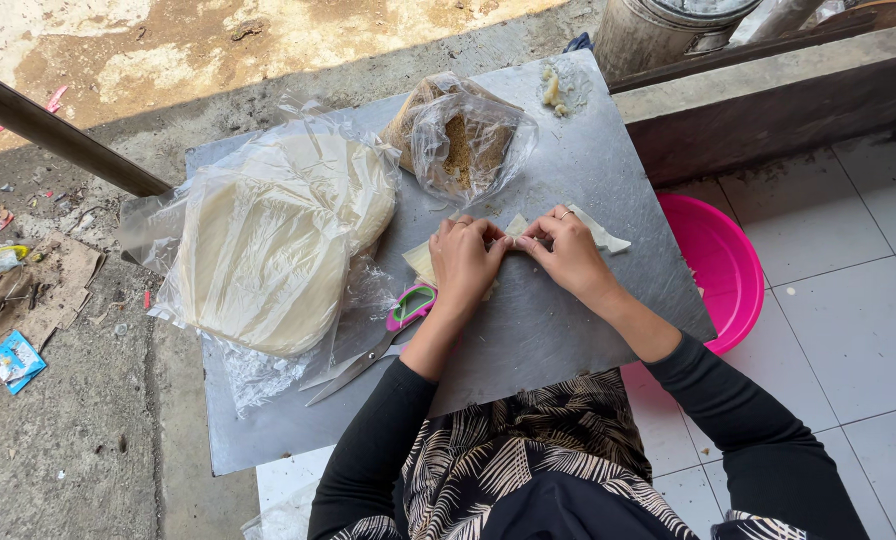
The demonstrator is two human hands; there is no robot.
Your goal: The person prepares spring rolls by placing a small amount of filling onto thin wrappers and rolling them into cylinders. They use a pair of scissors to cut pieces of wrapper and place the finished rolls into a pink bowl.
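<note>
My left hand (pixel 465 262) and right hand (pixel 566 255) both pinch a thin pale dough wrapper (pixel 516 232) on the grey metal table (pixel 558 330), just right of the pink-handled scissors (pixel 373 347).

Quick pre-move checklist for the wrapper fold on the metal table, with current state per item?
1. Both hands on the piece: left hand and right hand both pinch the pale wrapper piece. Ok.
2. Piece lies on the metal table, away from its edges. Ok.
3. Filling inside the fold: hidden under the fingers. Cannot tell.
4. Scissors beside the left wrist, blades pointing away from the hands. Ok.
5. Bag of brown filling within reach, opening slack. Ok.
6. Stack of round wrappers sits in loose plastic, part-covered. Ok.
</note>
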